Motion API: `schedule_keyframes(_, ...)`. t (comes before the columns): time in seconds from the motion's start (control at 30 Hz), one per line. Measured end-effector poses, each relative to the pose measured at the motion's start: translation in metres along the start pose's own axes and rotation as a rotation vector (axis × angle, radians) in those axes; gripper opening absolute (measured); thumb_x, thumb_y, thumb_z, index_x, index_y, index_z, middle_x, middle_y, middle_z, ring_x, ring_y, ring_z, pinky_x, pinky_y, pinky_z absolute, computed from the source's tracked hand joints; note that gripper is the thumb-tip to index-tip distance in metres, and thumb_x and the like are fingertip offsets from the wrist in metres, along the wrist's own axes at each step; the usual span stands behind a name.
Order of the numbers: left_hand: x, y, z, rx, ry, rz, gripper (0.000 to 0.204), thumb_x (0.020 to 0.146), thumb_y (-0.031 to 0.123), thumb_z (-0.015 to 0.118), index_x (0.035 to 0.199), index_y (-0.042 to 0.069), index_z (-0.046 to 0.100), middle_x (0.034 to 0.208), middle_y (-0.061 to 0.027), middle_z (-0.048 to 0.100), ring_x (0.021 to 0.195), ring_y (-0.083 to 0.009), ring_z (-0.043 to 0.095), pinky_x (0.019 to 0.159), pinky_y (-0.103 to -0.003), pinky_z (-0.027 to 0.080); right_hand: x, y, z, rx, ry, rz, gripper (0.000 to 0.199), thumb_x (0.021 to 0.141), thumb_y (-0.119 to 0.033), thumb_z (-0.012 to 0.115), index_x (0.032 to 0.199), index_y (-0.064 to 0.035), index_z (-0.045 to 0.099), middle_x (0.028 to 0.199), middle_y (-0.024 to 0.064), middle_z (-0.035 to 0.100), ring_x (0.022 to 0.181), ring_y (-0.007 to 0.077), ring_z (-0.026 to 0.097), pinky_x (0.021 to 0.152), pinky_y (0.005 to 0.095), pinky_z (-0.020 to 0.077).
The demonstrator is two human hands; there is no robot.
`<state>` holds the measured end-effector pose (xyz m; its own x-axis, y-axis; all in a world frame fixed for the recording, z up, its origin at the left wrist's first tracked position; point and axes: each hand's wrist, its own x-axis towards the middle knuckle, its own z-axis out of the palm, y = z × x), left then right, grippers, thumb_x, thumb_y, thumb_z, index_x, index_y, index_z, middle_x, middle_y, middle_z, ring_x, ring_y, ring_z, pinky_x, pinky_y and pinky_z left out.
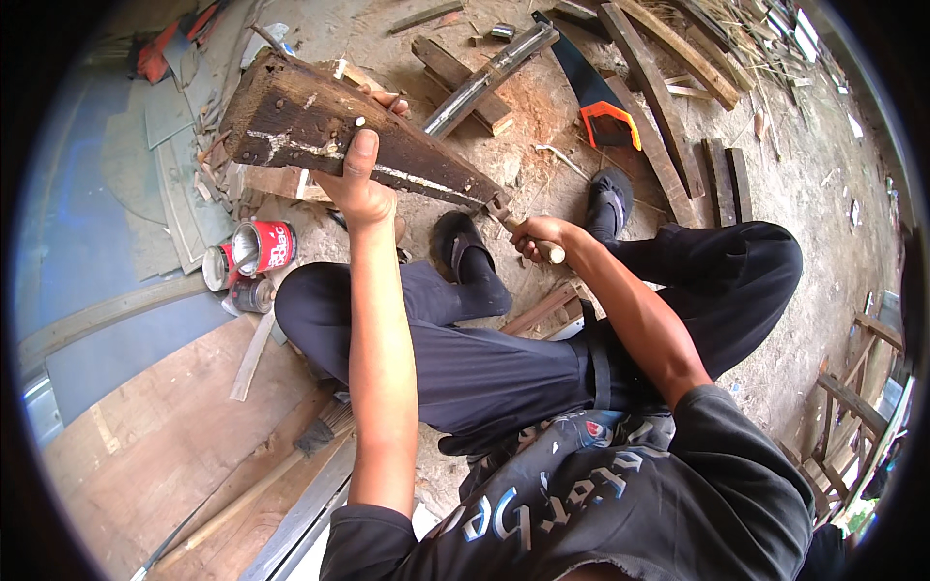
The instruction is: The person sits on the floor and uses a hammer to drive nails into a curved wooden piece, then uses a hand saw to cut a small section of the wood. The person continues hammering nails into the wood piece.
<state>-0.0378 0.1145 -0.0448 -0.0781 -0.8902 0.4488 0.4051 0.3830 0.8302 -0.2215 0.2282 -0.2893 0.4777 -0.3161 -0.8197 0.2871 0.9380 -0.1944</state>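
The left hand [356,184] is clamped over the near edge of a dark, weathered timber block [339,131] in the upper left of the frame, thumb on top and fingers wrapped behind, holding it tilted so its narrow end slopes down toward the centre. The right hand [539,237] is closed around the pale wooden handle of a hammer [513,221], whose head sits right at the block's lower tip; whether it touches a nail there cannot be told.

To do this well, I judge the block wants bracing harder against the ground or the knee, since it is carried only by one hand and may twist under a blow or a pull. The grip on the handle sits close to the head, which gives control but little leverage. The left thumb lies well up the block, safely away from the head.

A handsaw [593,92] with an orange grip and a metal pipe [484,77] lie on the sandy ground above; red paint tins [254,254] stand at centre left.
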Motion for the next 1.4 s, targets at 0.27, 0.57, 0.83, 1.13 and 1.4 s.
schedule_keyframes(0.27,0.0,-0.003,0.02,-0.038,-0.002,0.074,0.054,0.078,0.019,0.078,0.119,-0.009,0.055,0.097,-0.0203,0.069,0.089,-0.0286,0.069,0.084,-0.043,0.059,-0.01,0.008,0.006,-0.235,0.139,-0.1,0.009,0.089,-0.006,0.061,0.084,0.0002,0.058,0.064,0.0019,0.055,0.047,0.0085,0.05,0.039,0.0248,0.0418)
schedule_keyframes(0.57,0.0,-0.006,0.031,-0.041,-0.051,0.091,0.056,0.077,0.017,0.08,0.12,-0.008,0.056,0.094,-0.0189,0.069,0.092,-0.0286,0.069,0.083,-0.043,0.059,-0.005,0.02,-0.003,-0.269,0.139,-0.13,0.016,0.086,-0.013,0.068,0.077,-0.0008,0.062,0.064,0.0056,0.06,0.049,0.0139,0.055,0.043,0.0321,0.0449)
schedule_keyframes(0.83,0.006,-0.003,0.047,0.003,-0.018,0.083,0.041,0.078,0.019,0.078,0.107,-0.006,0.064,0.096,-0.0175,0.072,0.089,-0.0247,0.07,0.085,-0.039,0.056,0.011,0.005,0.005,-1.004,0.457,-0.112,0.029,0.086,-0.027,0.064,0.084,0.0019,0.069,0.073,0.016,0.068,0.063,0.0261,0.068,0.056,0.0399,0.0542)
schedule_keyframes(1.13,0.025,-0.009,0.008,-0.041,-0.015,0.155,0.047,0.082,0.021,0.073,0.115,-0.009,0.058,0.093,-0.0219,0.069,0.083,-0.0297,0.07,0.079,-0.045,0.061,0.004,0.006,0.029,-1.105,0.539,-0.258,0.026,0.077,-0.016,0.063,0.088,0.0059,0.07,0.082,0.0234,0.071,0.075,0.0314,0.073,0.066,0.0418,0.057)
schedule_keyframes(1.4,0.052,-0.028,-0.01,-0.027,0.035,0.086,0.036,0.084,0.018,0.072,0.107,-0.007,0.064,0.091,-0.0185,0.07,0.076,-0.0275,0.07,0.074,-0.04,0.061,0.009,0.019,0.019,-1.035,0.434,-0.424,0.021,0.085,-0.011,0.056,0.098,0.0063,0.057,0.077,0.026,0.067,0.073,0.0418,0.069,0.066,0.049,0.0555)
